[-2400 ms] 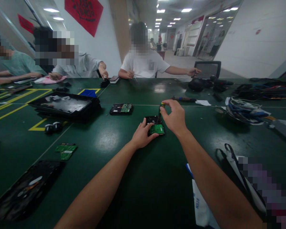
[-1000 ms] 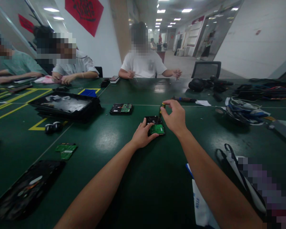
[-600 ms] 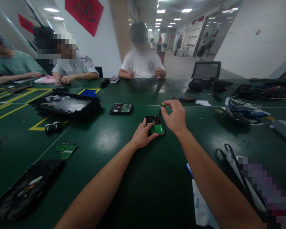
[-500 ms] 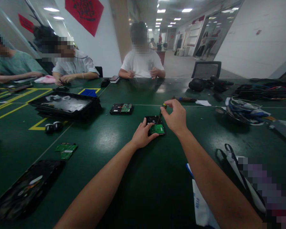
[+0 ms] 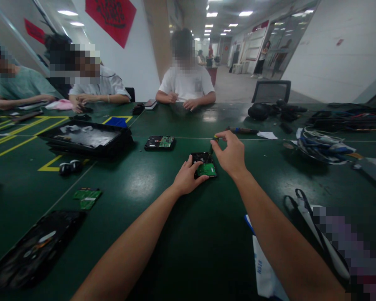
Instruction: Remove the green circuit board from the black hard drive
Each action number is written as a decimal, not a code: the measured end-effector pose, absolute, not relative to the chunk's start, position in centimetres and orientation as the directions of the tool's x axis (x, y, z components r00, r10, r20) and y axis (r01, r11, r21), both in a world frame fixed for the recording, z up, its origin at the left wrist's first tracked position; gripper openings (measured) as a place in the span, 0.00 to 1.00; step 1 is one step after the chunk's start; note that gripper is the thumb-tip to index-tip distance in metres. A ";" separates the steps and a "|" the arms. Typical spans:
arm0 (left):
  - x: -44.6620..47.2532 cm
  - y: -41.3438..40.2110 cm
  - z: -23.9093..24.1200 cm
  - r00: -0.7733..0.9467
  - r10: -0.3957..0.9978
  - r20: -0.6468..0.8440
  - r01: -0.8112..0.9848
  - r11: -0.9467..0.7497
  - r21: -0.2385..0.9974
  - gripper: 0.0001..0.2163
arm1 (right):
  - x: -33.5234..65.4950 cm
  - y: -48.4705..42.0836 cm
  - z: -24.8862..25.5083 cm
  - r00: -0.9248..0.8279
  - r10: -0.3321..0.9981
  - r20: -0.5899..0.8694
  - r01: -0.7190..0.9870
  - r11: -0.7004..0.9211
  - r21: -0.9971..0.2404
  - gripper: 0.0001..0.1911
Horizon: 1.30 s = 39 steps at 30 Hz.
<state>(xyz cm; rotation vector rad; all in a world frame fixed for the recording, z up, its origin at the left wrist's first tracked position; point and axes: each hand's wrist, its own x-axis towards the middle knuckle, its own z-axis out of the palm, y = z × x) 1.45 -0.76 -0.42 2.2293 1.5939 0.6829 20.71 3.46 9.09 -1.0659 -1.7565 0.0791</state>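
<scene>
A black hard drive [image 5: 201, 159] with a green circuit board [image 5: 207, 169] on top lies on the dark green table [image 5: 163, 200] in front of me. My left hand [image 5: 185, 178] rests on its near left corner, fingers closed against it. My right hand [image 5: 230, 154] pinches the top of a small screwdriver [image 5: 212, 147] with a yellow-black handle, standing nearly upright with its tip on the drive.
A second hard drive [image 5: 159, 143] lies further back, a black tray [image 5: 84, 138] to the left, loose green boards [image 5: 87, 198] at the near left. Another screwdriver [image 5: 242, 131] and a cable bundle [image 5: 324, 146] lie to the right. Three people sit across the table.
My hands have stayed on the drive and screwdriver, the right fingers shifting slightly on the handle. The person opposite has pulled the outstretched arm back and now rests both hands on the table.
</scene>
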 end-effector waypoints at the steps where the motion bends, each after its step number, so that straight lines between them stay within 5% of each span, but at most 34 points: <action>1: 1.4 -0.8 -0.4 0.266 0.944 0.197 0.793 -0.330 0.512 0.33 | 20.7 3.4 9.1 -0.084 0.676 0.732 0.622 0.610 -0.492 0.08; 39: 1.4 -0.6 -0.6 0.266 0.943 0.199 0.793 -0.331 0.512 0.33 | 20.6 3.6 9.0 -0.088 0.671 0.736 0.613 0.619 -0.491 0.07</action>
